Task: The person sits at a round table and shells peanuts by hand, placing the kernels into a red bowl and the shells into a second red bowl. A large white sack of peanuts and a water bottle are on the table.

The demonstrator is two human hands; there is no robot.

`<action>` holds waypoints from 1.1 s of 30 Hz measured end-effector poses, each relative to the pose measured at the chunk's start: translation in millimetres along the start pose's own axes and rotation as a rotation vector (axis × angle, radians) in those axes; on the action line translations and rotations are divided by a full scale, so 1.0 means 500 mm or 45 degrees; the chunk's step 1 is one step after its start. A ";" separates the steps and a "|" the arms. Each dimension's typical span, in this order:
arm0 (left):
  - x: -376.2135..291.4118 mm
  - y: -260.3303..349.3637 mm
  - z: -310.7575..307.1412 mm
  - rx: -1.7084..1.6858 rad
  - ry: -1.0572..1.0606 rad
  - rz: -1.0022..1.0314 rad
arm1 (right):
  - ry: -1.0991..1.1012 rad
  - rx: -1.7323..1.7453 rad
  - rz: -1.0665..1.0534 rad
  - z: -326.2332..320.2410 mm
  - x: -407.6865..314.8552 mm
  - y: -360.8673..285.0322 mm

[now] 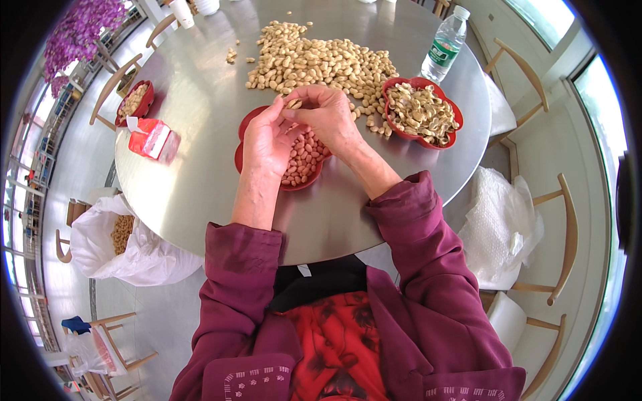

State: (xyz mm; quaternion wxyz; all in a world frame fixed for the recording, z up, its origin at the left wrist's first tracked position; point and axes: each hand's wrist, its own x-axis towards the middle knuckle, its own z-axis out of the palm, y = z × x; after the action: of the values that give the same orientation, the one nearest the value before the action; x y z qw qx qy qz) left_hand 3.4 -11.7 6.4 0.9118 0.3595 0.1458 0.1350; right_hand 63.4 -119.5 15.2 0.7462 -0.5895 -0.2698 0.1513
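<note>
Both hands meet over a red lobed dish (239, 156) that holds shelled pink peanuts (304, 159). Between the fingertips of my right hand (323, 111) is a peanut shell (294, 104), cracked with a dark gap along it. The fingertips of my left hand (266, 143) touch the shell's left side, palm turned up; whether other fingers hold a kernel is hidden. Just beyond my hands spreads a heap of unshelled peanuts (321, 60). To the right, a second red lobed dish (455, 111) is piled with empty peanut shells (421, 111).
A plastic water bottle (445, 47) stands behind the shell dish. At left are a red tissue pack (149, 139) and another red dish (146, 103) with peanuts. A white sack (95, 245) of peanuts sits beside the round metal table (200, 200). Wooden chairs (569, 240) surround it.
</note>
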 end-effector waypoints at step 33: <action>0.012 -0.025 -0.001 0.931 0.021 0.748 | 0.000 0.679 0.415 -0.016 0.013 0.025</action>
State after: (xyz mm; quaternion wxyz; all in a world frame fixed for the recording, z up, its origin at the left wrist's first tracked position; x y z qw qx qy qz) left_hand 10.7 -18.2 -3.7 0.6473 0.6821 0.0832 0.3299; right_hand 74.4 -119.1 3.2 0.8404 -0.4086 -0.1228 0.3343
